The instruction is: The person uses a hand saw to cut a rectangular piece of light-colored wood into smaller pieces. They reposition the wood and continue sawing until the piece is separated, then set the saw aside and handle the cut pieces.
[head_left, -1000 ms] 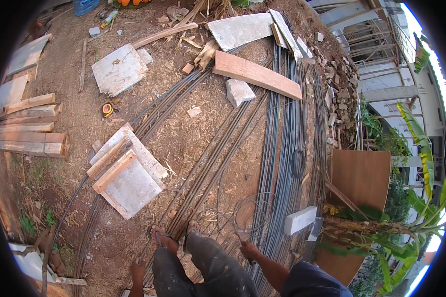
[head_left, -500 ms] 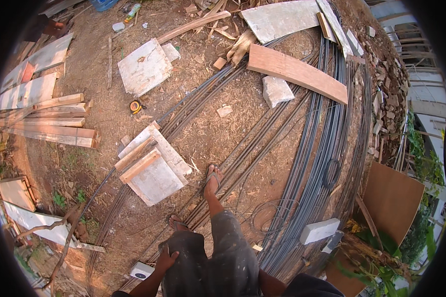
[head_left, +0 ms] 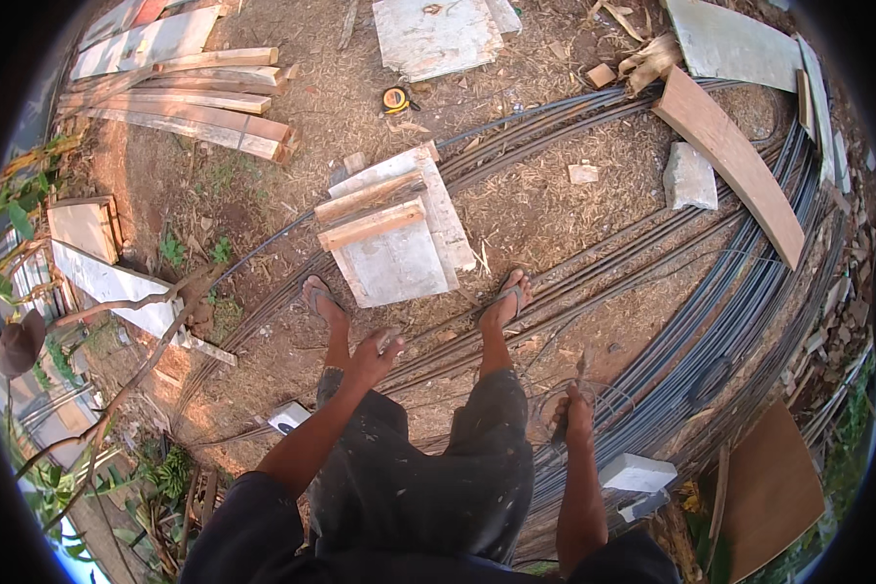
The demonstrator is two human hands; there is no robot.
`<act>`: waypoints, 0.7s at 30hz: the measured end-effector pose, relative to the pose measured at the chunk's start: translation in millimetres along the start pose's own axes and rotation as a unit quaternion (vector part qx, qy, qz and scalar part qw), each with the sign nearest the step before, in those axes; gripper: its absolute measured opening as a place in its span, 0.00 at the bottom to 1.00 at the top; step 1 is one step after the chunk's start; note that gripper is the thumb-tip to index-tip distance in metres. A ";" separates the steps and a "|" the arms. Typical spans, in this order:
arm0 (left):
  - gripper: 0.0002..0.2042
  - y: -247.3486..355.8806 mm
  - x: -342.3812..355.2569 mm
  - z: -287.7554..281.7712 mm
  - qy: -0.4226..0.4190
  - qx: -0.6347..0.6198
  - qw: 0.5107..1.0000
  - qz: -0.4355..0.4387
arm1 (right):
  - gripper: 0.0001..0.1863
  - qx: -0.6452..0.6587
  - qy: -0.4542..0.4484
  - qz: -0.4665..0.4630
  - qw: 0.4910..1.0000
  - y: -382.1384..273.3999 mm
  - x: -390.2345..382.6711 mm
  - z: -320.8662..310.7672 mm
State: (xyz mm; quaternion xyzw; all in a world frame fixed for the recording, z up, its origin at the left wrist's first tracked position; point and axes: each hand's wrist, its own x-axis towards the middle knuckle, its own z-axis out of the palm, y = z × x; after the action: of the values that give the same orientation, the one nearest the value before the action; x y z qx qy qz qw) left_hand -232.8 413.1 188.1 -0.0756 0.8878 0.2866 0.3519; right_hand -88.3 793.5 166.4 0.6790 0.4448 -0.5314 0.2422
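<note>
My left hand [head_left: 372,360] is held out over my left thigh with its fingers loosely apart and nothing seen in them. Out to the right, my right hand [head_left: 576,414] is closed around a dark, slender thing with a narrow end poking up; its kind I cannot make out. On the ground just in front of my feet lie two whitish, stained boards [head_left: 394,263], one partly over the other. A wooden batten [head_left: 372,226] runs across the upper one, with a second batten [head_left: 370,199] close behind it.
Long steel bars [head_left: 594,263] run along the ground under and beside my feet, in a thick bundle at right. A yellow-black tape measure [head_left: 395,99] lies beyond the boards. Timber planks [head_left: 195,102] are stacked far left. A curved wooden plank [head_left: 735,161] rests by a concrete block [head_left: 689,177].
My view has swung, so the boards sit nearer the middle. My left foot has come forward beside the boards. My left hand has lifted off my thigh; my right hand has come into view.
</note>
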 end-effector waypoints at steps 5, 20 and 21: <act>0.24 -71.4 110.1 -18.6 0.053 -0.027 0.998 -0.034 | 0.19 0.088 0.029 -0.090 0.992 -1.9 -19.8 131.8; 0.42 -146.1 444.5 -45.6 -0.068 0.125 0.988 0.059 | 0.35 0.390 -0.079 0.033 0.917 60.4 81.2 531.9; 0.44 -147.8 450.2 -33.3 -0.064 0.116 0.990 0.053 | 0.36 0.396 -0.073 0.035 0.915 56.8 84.4 541.6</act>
State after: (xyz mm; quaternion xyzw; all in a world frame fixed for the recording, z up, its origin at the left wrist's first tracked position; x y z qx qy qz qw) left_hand -536.1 302.9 -160.6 0.0314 0.8935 0.2044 0.3987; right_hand -310.2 360.9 -93.0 0.6941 0.1550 -0.7030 0.0042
